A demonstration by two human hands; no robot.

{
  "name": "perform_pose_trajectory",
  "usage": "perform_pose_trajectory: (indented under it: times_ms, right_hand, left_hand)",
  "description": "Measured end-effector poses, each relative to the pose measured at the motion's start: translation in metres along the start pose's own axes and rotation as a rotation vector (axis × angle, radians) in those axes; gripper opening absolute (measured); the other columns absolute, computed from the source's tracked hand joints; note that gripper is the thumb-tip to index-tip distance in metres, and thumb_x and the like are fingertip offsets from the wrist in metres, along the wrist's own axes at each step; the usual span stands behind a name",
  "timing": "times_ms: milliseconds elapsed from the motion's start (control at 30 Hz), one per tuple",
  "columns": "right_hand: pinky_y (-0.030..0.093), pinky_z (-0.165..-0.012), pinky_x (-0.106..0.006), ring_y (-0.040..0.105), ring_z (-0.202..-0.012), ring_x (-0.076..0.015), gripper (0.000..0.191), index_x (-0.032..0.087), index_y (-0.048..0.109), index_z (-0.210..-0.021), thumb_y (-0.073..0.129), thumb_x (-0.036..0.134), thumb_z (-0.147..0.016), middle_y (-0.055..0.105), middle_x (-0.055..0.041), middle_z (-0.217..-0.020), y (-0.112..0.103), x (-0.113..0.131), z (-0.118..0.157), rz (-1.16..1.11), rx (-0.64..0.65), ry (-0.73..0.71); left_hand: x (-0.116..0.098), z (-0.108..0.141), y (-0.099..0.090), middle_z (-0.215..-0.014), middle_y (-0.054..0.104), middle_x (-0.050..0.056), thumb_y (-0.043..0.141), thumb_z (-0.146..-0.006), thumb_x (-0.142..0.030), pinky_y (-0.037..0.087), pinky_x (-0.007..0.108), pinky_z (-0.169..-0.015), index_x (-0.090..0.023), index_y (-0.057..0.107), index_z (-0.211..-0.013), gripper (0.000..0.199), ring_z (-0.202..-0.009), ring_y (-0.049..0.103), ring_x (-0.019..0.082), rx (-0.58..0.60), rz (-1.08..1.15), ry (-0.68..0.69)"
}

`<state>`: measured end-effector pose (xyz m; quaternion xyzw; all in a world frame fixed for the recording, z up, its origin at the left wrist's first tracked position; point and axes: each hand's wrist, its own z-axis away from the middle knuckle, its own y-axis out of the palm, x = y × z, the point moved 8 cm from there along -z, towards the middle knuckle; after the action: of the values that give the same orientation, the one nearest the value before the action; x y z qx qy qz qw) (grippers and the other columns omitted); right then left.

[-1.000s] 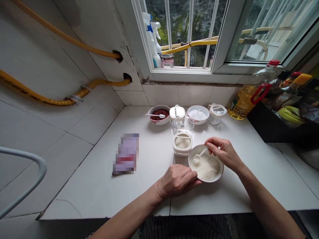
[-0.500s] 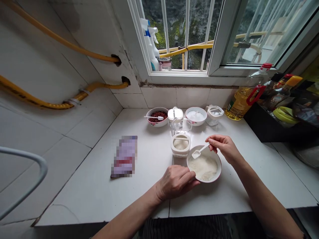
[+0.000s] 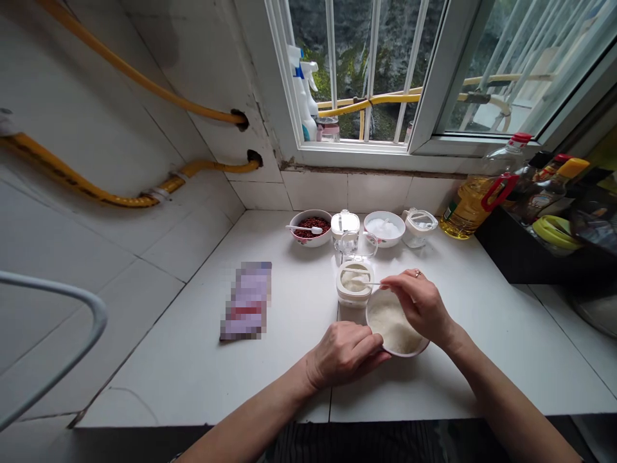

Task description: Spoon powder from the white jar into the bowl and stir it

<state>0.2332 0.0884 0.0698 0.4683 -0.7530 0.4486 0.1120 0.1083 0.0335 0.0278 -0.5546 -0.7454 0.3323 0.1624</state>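
Observation:
My left hand (image 3: 348,350) grips the near left rim of a white bowl (image 3: 409,352) that holds a pale, grainy or powdery content. Between the fingers of my right hand (image 3: 420,302) is the handle of a small white spoon (image 3: 370,283). The spoon's head is inside the mouth of a square-shouldered white jar (image 3: 354,299), over similar pale content. This jar stands just behind the bowl, its clear lid (image 3: 362,244) flipped up at the back. My right hand hangs above the bowl and hides part of its right side.
Along the wall stand a bowl of dark red beans (image 3: 311,241) with a spoon across it, a closed jar (image 3: 345,224), a bowl of white crystals (image 3: 384,239) and another jar (image 3: 418,228). An oil bottle (image 3: 465,209) and a black box (image 3: 501,247) are right; a blurred purple packet (image 3: 247,302) lies left.
My right hand has moved left with the spoon, from above the bowl to the open jar, where the spoon's head now dips in. My left hand stays on the bowl's rim.

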Motion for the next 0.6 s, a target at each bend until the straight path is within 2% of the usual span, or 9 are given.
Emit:
perform_pose_trajectory:
  times_ms: [67,133,267,333,433,600]
  right_hand:
    - [0.048,-0.076,-0.037,0.064,-0.074,-0.0192,0.025,0.020,0.068,-0.099,0.046,0.012,-0.093,0.076,-0.0061,-0.083,0.004,0.013,0.001,0.117,0.045,-0.179]
    - [0.049,-0.075,-0.037,0.065,-0.074,-0.0195,0.025,0.020,0.067,-0.102,0.047,0.010,-0.092,0.076,-0.0063,-0.084,-0.002,0.017,0.003,0.139,-0.001,-0.230]
    - [0.052,-0.067,-0.034,0.066,-0.068,-0.0189,0.015,0.021,0.064,-0.096,0.053,0.012,-0.090,0.070,-0.0037,-0.076,-0.029,0.009,0.006,-0.010,-0.185,-0.088]
    - [0.051,-0.060,-0.031,0.063,-0.060,-0.0160,0.011,0.021,0.062,-0.090,0.053,0.014,-0.090,0.066,-0.0013,-0.073,-0.039,0.000,0.007,-0.059,-0.220,0.011]
    - [0.048,-0.058,-0.029,0.059,-0.057,-0.0147,0.012,0.021,0.061,-0.084,0.052,0.013,-0.087,0.063,0.0000,-0.069,-0.039,-0.006,0.005,0.027,-0.148,0.049]
    - [0.046,-0.064,-0.030,0.058,-0.061,-0.0161,0.017,0.021,0.059,-0.079,0.047,0.010,-0.085,0.064,-0.0016,-0.067,-0.015,-0.005,0.002,0.181,0.051,-0.037]
  left_hand:
    - [0.000,0.000,0.000,-0.055,0.050,-0.003,0.048,-0.098,-0.032,0.030,0.027,-0.046,-0.016,0.057,-0.077,0.027,-0.046,0.044,0.010,-0.001,-0.001,-0.004]
    - [0.000,0.000,0.000,-0.055,0.050,-0.003,0.048,-0.098,-0.031,0.030,0.026,-0.046,-0.016,0.057,-0.078,0.027,-0.046,0.044,0.010,-0.004,-0.001,-0.003]
    - [0.000,0.000,-0.001,-0.055,0.050,-0.003,0.050,-0.098,-0.030,0.029,0.026,-0.046,-0.016,0.056,-0.078,0.025,-0.045,0.043,0.010,-0.017,0.006,0.004]
    - [0.000,0.000,-0.001,-0.055,0.051,-0.003,0.050,-0.098,-0.029,0.029,0.026,-0.046,-0.016,0.056,-0.078,0.024,-0.045,0.043,0.010,-0.006,0.017,0.002]
    - [-0.001,0.000,-0.001,-0.056,0.052,-0.003,0.050,-0.098,-0.029,0.029,0.027,-0.046,-0.016,0.056,-0.079,0.023,-0.046,0.044,0.010,0.006,0.029,0.005]
    - [0.000,0.000,-0.001,-0.056,0.052,-0.003,0.049,-0.098,-0.028,0.029,0.027,-0.046,-0.016,0.056,-0.080,0.023,-0.046,0.043,0.011,0.008,0.032,0.006]
